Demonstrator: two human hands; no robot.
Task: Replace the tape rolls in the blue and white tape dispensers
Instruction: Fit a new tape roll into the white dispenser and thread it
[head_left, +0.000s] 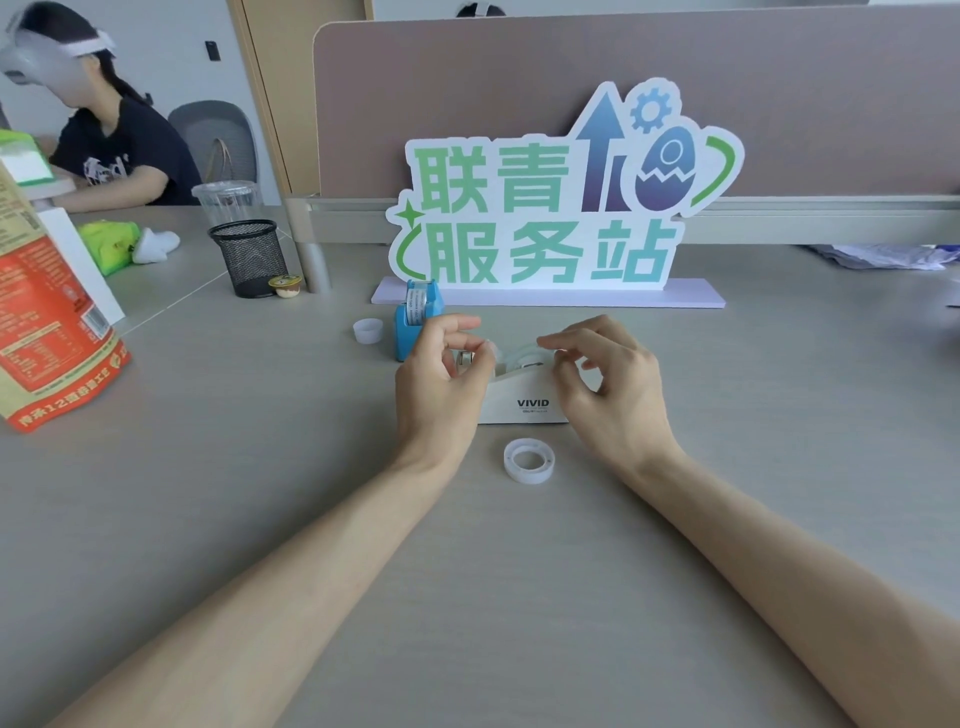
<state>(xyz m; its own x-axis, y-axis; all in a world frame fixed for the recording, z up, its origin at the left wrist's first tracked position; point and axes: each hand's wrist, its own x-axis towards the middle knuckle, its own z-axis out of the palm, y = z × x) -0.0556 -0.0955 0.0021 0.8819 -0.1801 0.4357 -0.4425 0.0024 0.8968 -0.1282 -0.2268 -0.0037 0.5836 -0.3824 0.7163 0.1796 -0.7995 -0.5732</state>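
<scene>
Grey desk (260, 467) in an office, beige partition (467, 104) and a green-lettered sign (545, 218) at upper centre; a mesh pen cup (250, 257), an orange bag (47, 312) and a seated person (119, 150) at left. At centre is the white dispenser (524, 402) with the clear tape roll (522, 353) seated in it, the blue dispenser (415, 325) just behind-left, a spare roll (529, 460) in front. Left hand (441, 379) has thumb and forefinger pinched at the dispenser's left end, can't tell whether on tape; right hand (610, 379) curls thumb and fingers round the seated roll.
</scene>
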